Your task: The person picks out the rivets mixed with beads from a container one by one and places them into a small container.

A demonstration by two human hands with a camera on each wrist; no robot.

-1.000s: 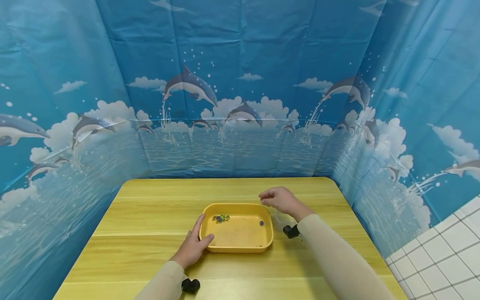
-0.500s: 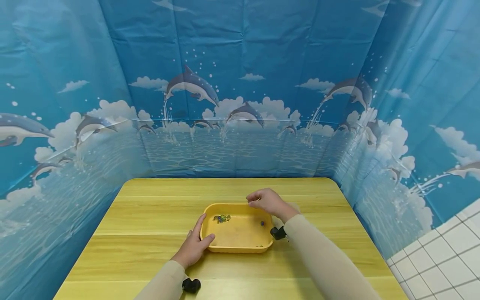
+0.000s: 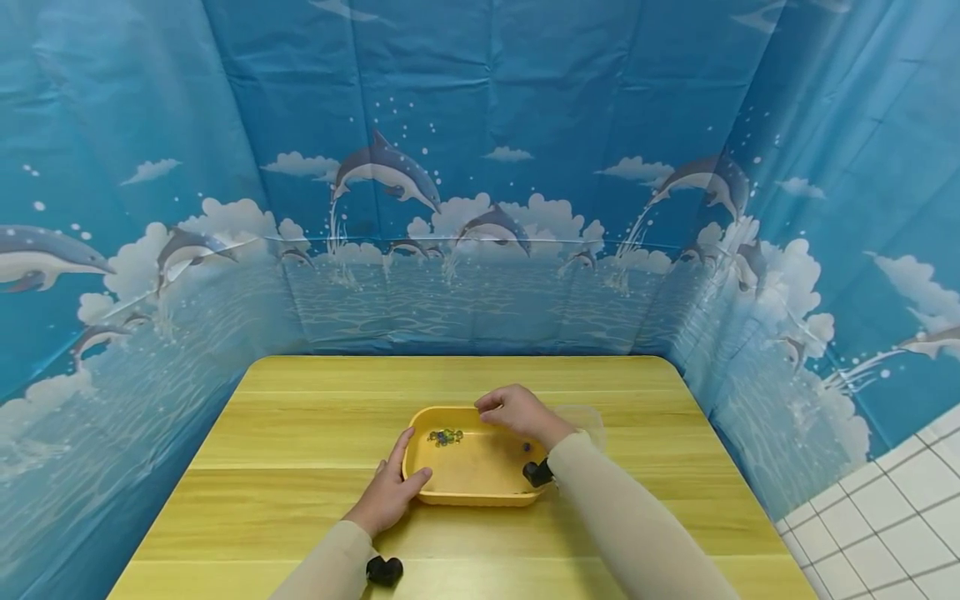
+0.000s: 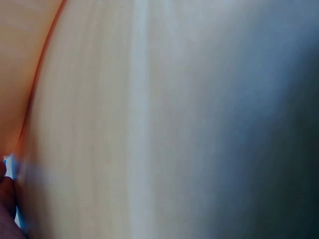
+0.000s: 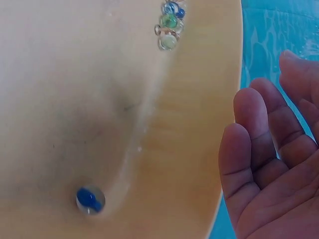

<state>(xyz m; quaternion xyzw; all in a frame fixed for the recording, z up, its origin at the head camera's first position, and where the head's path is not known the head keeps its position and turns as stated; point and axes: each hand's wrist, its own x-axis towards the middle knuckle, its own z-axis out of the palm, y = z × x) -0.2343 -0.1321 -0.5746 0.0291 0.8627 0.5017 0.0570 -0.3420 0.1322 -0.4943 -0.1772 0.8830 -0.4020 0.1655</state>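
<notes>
A shallow yellow tray (image 3: 480, 500) stands on the table. My left hand (image 3: 384, 493) holds its near left corner, thumb over the rim and index finger along the left side. Inside, a cluster of glass marbles (image 3: 446, 437) lies toward the left. A single blue marble (image 5: 90, 200) sits at the right end in the right wrist view. Over the tray's far rim is my right hand (image 3: 517, 410), with loosely bent fingers (image 5: 250, 112) and nothing visible held. Its thumb is not clearly seen in the right wrist view. A clear, see-through container (image 3: 588, 417) is partly hidden behind the right forearm.
The yellow wood-grain table (image 3: 315, 442) carries the tray and container. A blue curtain (image 3: 480, 300) with printed dolphins surrounds its back and sides. White tiles (image 3: 885, 508) show at the lower right. The left wrist view is mostly blurred tabletop.
My right hand has moved left and slightly nearer, from beside the clear container to over the tray's far rim. My left hand and the marbles in the tray have stayed put.
</notes>
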